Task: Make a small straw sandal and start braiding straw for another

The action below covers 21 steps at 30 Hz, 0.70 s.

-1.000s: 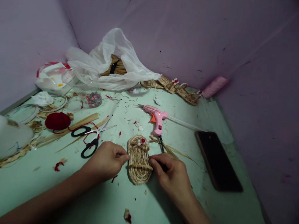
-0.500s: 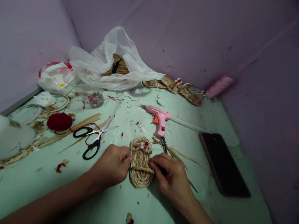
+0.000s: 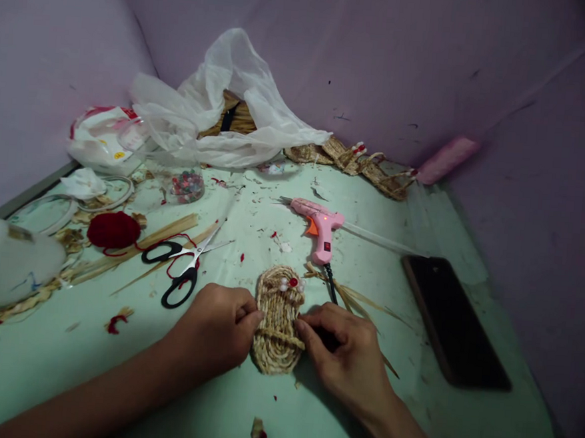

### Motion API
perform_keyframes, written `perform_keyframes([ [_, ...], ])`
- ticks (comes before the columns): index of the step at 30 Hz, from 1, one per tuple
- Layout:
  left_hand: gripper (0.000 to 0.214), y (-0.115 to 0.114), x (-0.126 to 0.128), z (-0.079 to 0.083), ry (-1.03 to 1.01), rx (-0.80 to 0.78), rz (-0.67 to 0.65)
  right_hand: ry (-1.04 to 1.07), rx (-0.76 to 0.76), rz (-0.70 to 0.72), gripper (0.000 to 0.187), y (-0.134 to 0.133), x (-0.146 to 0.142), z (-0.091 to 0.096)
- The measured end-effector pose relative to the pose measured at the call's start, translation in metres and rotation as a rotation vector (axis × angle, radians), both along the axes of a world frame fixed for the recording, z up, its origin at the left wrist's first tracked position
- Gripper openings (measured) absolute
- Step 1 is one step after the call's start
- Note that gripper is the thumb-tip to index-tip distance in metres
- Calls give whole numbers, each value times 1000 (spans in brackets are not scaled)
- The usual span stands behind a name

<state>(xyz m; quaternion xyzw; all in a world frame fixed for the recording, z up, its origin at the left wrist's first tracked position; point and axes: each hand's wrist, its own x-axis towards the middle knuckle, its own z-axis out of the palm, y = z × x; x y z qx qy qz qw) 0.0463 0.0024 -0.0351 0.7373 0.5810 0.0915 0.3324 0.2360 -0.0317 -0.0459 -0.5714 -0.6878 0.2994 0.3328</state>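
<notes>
A small woven straw slipper (image 3: 279, 318) lies on the green tabletop, its coiled sole facing up. Near its far end sit white beads and a red bead (image 3: 293, 282), and a braided strap (image 3: 280, 339) crosses the near part. My left hand (image 3: 225, 324) is closed at the slipper's left edge, thumb against curled fingers. On the opposite edge my right hand (image 3: 346, 346) pinches with thumb and forefinger. Beyond the right hand lies a pink hot glue gun (image 3: 323, 226) with its cord running toward me. Open scissors (image 3: 186, 265) with black handles rest left of the slipper.
A dark phone (image 3: 458, 324) lies at the right. On the left are a red yarn ball (image 3: 114, 230), a white bottle (image 3: 11, 263) and a tub of beads (image 3: 187, 186). At the back, a white plastic bag (image 3: 232, 81) and more straw slippers (image 3: 366, 167) lie by the wall.
The view has shifted slightly, so the glue gun and phone appear farther right. Both hands stay at the slipper's edges with little change in grip.
</notes>
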Motion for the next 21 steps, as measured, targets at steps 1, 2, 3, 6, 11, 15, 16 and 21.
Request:
perform_keyframes([
  [1, 26, 2, 0, 1, -2, -44, 3, 10, 9, -4, 18, -1, 0, 0],
  [2, 26, 4, 0, 2, -1, -81, 7, 23, 17, -14, 17, -1, -1, 0],
  [3, 26, 6, 0, 3, 0, -108, 10, 40, 24, -30, 15, -2, -2, 0],
  [6, 25, 12, 0, 4, 17, -148, -21, 91, 36, -83, 13, -3, -4, -1],
  [11, 30, 14, -1, 3, 59, -125, -179, 139, -1, -49, 14, 0, -5, 0],
  [15, 30, 13, 2, 6, 136, -171, -225, 134, -47, -5, 14, 3, -4, 1],
  [16, 29, 13, 3, 6, 156, -177, -238, 137, -55, -4, 14, 3, -4, 2],
  [21, 17, 9, 2, 3, 202, -129, -297, 101, -116, -25, 15, 3, -3, 1],
])
